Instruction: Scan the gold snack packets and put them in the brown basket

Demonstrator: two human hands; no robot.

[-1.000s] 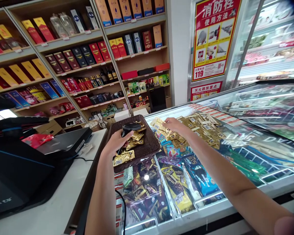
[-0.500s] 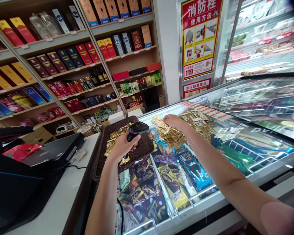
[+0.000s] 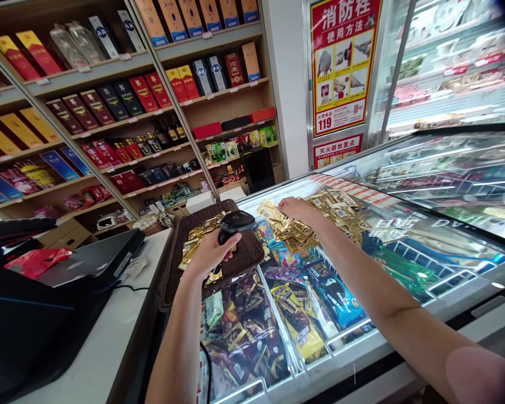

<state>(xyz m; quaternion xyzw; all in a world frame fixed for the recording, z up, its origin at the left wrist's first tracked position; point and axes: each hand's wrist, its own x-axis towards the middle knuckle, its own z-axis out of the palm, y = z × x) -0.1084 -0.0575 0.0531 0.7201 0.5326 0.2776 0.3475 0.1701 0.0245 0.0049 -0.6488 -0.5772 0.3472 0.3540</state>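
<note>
My left hand [image 3: 212,252] is wrapped round the handle of a black barcode scanner [image 3: 237,221], held above a brown woven basket [image 3: 248,255]. Inside the basket lie several gold foil packets [image 3: 202,229], partly hidden by my hand. Farther right, my right hand [image 3: 297,209] pinches a gold packet [image 3: 270,211] by its edge, in front of the scanner's head. Beneath and beside that hand, a spread of gold packets [image 3: 334,210] rests on the glass top of a freezer [image 3: 315,370]. The fingertips of my right hand are partly hidden.
Wrapped ice creams [image 3: 244,331] show through the freezer glass, among white wire dividers. A white counter [image 3: 122,320] with a black machine [image 3: 21,314] runs along the left. Behind stand shelves [image 3: 122,120] of boxed bottles, and a red poster [image 3: 344,67] hangs on the wall.
My right hand and the gold packet in it have shifted very slightly left. The scanner in my left hand has barely moved.
</note>
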